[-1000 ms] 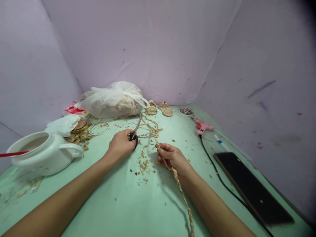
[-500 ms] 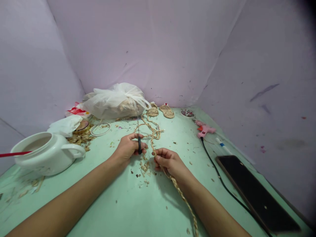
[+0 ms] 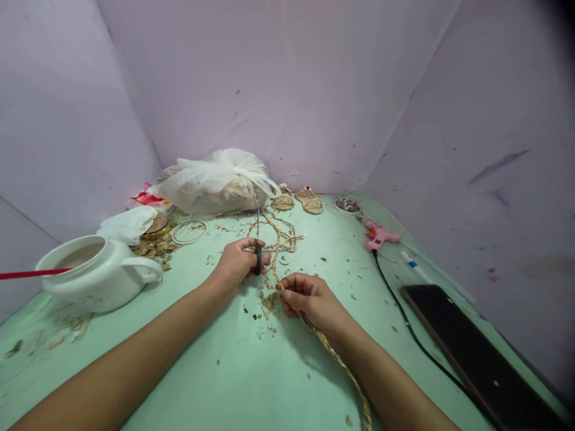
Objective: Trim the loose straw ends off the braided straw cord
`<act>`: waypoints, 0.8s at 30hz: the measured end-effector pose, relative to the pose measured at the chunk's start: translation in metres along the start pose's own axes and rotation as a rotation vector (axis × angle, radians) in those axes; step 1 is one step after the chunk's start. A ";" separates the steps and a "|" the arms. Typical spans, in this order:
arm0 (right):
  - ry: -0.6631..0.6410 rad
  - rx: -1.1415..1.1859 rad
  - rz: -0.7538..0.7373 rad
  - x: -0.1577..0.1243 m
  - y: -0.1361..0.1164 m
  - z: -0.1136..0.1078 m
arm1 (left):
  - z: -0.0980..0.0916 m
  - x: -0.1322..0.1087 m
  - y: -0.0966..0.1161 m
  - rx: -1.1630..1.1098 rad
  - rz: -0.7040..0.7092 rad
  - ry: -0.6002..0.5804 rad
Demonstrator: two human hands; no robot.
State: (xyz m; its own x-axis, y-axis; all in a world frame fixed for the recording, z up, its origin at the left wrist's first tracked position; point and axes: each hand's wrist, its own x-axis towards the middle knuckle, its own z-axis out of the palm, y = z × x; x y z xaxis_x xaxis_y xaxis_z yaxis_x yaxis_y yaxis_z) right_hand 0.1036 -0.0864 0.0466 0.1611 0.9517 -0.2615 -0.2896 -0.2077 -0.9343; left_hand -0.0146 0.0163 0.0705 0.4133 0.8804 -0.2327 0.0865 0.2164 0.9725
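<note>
My left hand (image 3: 242, 261) is closed on a pair of scissors (image 3: 258, 258) with black handles, the thin blades pointing away from me. Just right of it, my right hand (image 3: 306, 297) pinches a braided straw rope (image 3: 330, 348) between thumb and fingers. One length of the rope runs under my right forearm's inner side toward the near edge. The far length lies in loose loops on the green tabletop (image 3: 215, 383). The blades stand apart from the pinched part of the rope. Small straw scraps (image 3: 269, 300) are scattered between my hands.
At left stand a white pot (image 3: 94, 284) and a white ring (image 3: 188, 232). A plastic bag (image 3: 215, 188), small woven soles (image 3: 309, 202) and a dish of beads (image 3: 347, 206) sit at the back. A pink glue gun (image 3: 380, 233), its cord, a marker (image 3: 415, 266) and a phone (image 3: 476, 353) lie at right.
The whole view has shifted slightly, so things sit a little farther right. My right hand has come down slightly along the rope's line; both hands keep their holds.
</note>
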 end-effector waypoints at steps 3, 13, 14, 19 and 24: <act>0.052 0.034 0.023 0.000 -0.003 0.001 | -0.010 -0.001 0.013 0.222 0.055 0.027; 0.195 0.112 0.012 0.006 -0.002 -0.003 | -0.014 -0.002 0.006 0.587 0.248 -0.298; 0.197 0.117 0.007 0.006 -0.002 -0.004 | -0.014 -0.003 0.005 0.644 0.290 -0.310; 0.232 0.079 -0.056 0.007 -0.002 -0.006 | -0.012 -0.008 0.002 0.936 0.476 -0.299; 0.265 0.031 -0.146 0.009 0.000 -0.009 | -0.008 -0.009 -0.005 1.048 0.566 -0.284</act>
State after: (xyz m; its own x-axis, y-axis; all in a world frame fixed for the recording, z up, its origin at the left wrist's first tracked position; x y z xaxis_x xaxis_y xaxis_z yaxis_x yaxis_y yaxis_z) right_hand 0.1132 -0.0801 0.0427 0.4427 0.8779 -0.1827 -0.2729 -0.0622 -0.9600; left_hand -0.0261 0.0105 0.0680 0.8012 0.5882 0.1099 0.4640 -0.7268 0.5064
